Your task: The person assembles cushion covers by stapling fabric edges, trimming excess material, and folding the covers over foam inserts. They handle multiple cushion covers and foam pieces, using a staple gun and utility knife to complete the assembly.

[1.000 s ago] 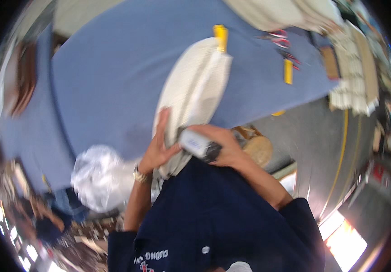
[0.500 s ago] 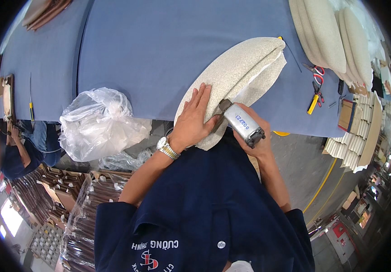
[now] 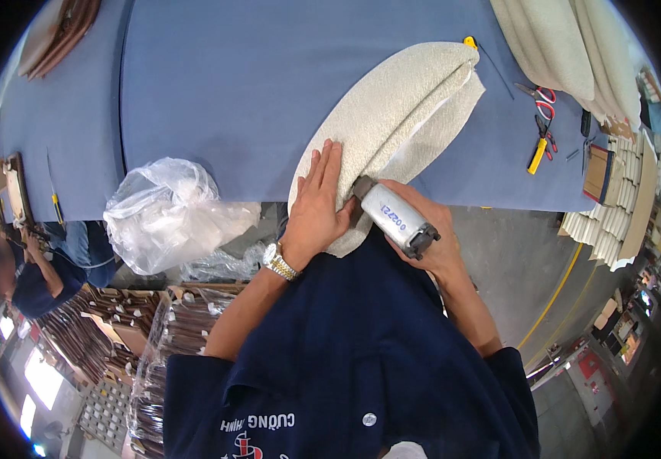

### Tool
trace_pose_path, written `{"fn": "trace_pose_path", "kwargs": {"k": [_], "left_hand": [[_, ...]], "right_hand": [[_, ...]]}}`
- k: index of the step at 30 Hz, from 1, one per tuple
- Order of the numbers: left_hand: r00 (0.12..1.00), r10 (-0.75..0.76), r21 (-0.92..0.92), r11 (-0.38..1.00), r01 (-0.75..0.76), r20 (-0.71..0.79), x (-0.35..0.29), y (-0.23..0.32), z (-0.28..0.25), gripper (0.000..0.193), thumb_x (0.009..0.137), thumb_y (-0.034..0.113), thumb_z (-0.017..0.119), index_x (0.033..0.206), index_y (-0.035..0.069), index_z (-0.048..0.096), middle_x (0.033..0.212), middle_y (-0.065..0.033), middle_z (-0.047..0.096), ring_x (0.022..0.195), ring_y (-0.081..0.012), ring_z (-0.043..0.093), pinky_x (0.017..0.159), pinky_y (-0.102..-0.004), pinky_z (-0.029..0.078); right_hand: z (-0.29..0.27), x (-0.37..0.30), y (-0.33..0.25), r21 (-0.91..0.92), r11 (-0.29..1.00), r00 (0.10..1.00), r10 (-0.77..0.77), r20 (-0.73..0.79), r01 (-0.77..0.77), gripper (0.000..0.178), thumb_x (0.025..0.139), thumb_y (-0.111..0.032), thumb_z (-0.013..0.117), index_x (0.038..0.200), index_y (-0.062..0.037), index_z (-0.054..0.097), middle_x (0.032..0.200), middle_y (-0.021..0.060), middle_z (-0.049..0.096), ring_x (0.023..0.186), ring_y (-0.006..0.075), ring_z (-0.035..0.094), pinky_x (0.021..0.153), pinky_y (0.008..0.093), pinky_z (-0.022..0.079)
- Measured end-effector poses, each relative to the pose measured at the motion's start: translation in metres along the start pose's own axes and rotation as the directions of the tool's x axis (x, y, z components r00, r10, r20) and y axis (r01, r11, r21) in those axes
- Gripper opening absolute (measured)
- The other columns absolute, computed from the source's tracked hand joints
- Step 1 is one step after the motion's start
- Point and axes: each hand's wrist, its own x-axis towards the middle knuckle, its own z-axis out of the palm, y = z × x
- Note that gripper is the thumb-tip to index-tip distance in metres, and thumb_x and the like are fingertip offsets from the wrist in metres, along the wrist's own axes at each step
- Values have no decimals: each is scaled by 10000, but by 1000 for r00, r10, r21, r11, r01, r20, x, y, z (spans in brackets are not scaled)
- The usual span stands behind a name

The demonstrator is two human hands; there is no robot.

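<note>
A curved piece covered in beige woven fabric [image 3: 391, 99] lies slantwise across the near edge of the blue table, its near end against my front. A long fold runs along it, with a strip of white lining showing inside. My left hand [image 3: 316, 195] rests flat on the fabric, fingers stretched out, thumb close to the tool's nose. In my right hand [image 3: 430, 237] is a silver staple gun [image 3: 395, 214], gripped round its body. Its dark nose touches the fabric at the fold near my left thumb; the exact contact point is hidden.
Right on the table are red-handled scissors [image 3: 538, 96], pliers [image 3: 545, 138], a yellow-handled tool [image 3: 536, 157] and beige padded pieces [image 3: 552, 46]. A clear plastic bag [image 3: 169, 218] sits at the left edge. A co-worker [image 3: 43, 271] is far left.
The staple gun's nose has slid along the fold toward the near end of the beige piece. My left hand has shifted slightly the same way. The view has moved a little.
</note>
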Motion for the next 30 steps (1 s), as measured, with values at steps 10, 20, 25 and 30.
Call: {"fn": "trace_pose_path", "kwargs": {"k": [10, 20, 25, 30], "left_hand": [[999, 23, -29, 999, -23, 25, -1, -6, 0, 993, 847, 141, 767, 1649, 61, 188, 1700, -214, 229, 1556, -442, 241, 1166, -670, 344], [998, -5, -25, 1000, 6, 58, 1, -6, -4, 1029, 819, 118, 786, 1651, 68, 183, 1704, -198, 226, 1562, -424, 236, 1172, -652, 357], [998, 2, -28, 1000, 0, 65, 1, -9, -7, 1058, 787, 60, 786, 1652, 71, 176, 1711, -187, 212, 1568, -414, 225, 1180, -649, 349], [997, -6, -21, 1000, 8, 79, 0, -7, -5, 1069, 770, 18, 771, 1653, 78, 173, 1711, -199, 203, 1566, -435, 215, 1171, -669, 347]], "right_hand": [[-5, -5, -5, -89, 996, 997, -22, 69, 28, 591, 772, -171, 783, 1335, -46, 655, 1182, 171, 741, 1011, 332, 750, 850, 353, 578], [7, -8, -5, -116, 993, 999, 8, 37, -3, 561, 791, -146, 779, 1330, -50, 659, 1187, 168, 732, 992, 345, 734, 870, 364, 567], [3, -9, -16, -96, 995, 989, 41, 140, -28, 639, 778, -185, 779, 1381, -33, 632, 1197, 208, 718, 1000, 345, 716, 891, 373, 544], [12, -7, -24, -148, 988, 994, 49, 100, -34, 642, 774, -138, 785, 1389, -46, 623, 1217, 193, 716, 1042, 335, 715, 906, 374, 546]]}}
